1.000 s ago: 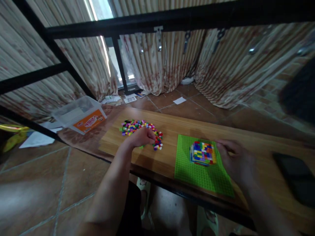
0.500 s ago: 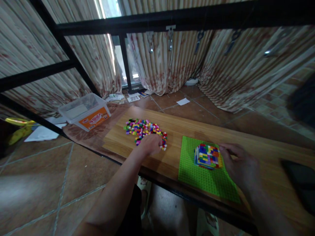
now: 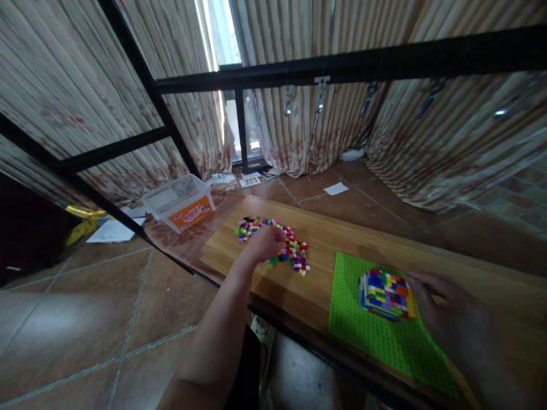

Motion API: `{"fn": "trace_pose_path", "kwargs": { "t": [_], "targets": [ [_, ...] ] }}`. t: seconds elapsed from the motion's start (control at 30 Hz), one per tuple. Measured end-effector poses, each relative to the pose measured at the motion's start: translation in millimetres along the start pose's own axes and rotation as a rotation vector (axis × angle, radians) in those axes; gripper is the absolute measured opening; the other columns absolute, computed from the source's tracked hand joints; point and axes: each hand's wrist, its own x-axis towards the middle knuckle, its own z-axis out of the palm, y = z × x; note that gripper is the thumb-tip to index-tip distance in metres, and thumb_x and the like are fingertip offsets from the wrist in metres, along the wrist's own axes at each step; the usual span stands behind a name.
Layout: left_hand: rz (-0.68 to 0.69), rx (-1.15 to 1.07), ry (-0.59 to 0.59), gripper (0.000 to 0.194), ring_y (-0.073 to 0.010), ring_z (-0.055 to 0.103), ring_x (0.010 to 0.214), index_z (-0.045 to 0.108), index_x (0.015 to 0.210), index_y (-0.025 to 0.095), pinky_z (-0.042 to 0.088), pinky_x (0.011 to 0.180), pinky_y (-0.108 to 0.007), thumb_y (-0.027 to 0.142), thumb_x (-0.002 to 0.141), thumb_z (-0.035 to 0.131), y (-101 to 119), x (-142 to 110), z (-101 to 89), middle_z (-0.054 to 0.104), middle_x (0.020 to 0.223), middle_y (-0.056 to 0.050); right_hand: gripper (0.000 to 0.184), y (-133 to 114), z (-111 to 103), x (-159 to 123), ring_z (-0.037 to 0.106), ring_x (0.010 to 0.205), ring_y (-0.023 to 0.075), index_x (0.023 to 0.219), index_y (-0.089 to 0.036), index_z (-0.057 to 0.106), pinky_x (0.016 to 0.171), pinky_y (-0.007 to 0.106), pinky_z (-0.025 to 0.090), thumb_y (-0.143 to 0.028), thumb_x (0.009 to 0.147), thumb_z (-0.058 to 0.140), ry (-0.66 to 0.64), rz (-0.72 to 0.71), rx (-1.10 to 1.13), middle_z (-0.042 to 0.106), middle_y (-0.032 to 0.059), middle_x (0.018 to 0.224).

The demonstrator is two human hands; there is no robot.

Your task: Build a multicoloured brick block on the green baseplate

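Note:
My left hand reaches down over a loose pile of small coloured toy bricks on the wooden board. Its fingers are bent together among the bricks, and the fingertips are mostly hidden. A block-shaped build of many coloured bricks stands on a green studded baseplate. At the right side of that build is my right hand, thumb and forefinger drawn together close to its far right corner. Whether a brick is between those fingertips cannot be made out.
The wooden board lies on a long bench with a brown cloth. A clear plastic box with an orange label sits at its left end. A black metal rail with hanging clips crosses in front of the curtains. Papers lie on the tiled floor.
The view has swung, so everything sits further right and lower. My left hand has moved left and farther back over the pile, uncovering bricks at its near right end. My right hand stays beside the build.

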Motion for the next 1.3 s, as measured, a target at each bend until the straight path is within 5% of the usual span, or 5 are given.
{"fn": "trace_pose_path", "kwargs": {
  "t": [0.1,0.23,0.63,1.3],
  "targets": [
    [-0.131,0.03,0.152,0.023,-0.0175,0.062,0.072,0.074,0.089,0.014,0.043,0.065,-0.025,0.023,0.079,0.055,-25,7,-15.4,0.072,0.08,-0.008,0.029,2,2,0,0.071,0.079,0.0276,0.087,-0.028,0.067,0.067,0.041,0.056,-0.049,0.088,0.047,0.0,0.005,-0.005,0.073,0.0108,0.093],
    [-0.182,0.054,0.199,0.025,-0.0177,0.063,0.076,0.074,0.09,0.015,0.043,0.069,-0.026,0.014,0.078,0.051,-41,10,-19.9,0.072,0.082,-0.008,0.037,4,3,-1,0.071,0.078,0.0285,0.087,-0.027,0.066,0.067,0.042,0.055,-0.056,0.088,0.043,0.015,-0.011,-0.006,0.073,0.0107,0.093],
    [-0.135,0.159,0.187,0.024,-0.0265,0.063,0.105,0.069,0.102,0.016,0.046,0.089,-0.034,0.023,0.084,0.054,0,20,21.9,0.07,0.103,-0.015,0.038,7,8,-2,0.07,0.072,0.0251,0.091,-0.026,0.066,0.061,0.038,0.054,-0.055,0.088,0.043,0.011,-0.016,-0.031,0.073,0.0075,0.094],
    [-0.189,0.258,0.231,0.031,-0.0252,0.066,0.1,0.067,0.111,0.018,0.049,0.086,-0.033,0.021,0.085,0.049,-13,27,22.0,0.073,0.1,-0.011,0.04,4,4,-1,0.07,0.077,0.0237,0.093,-0.022,0.068,0.066,0.036,0.054,-0.053,0.091,0.044,-0.014,-0.033,-0.002,0.072,0.007,0.095]
  ]
}}
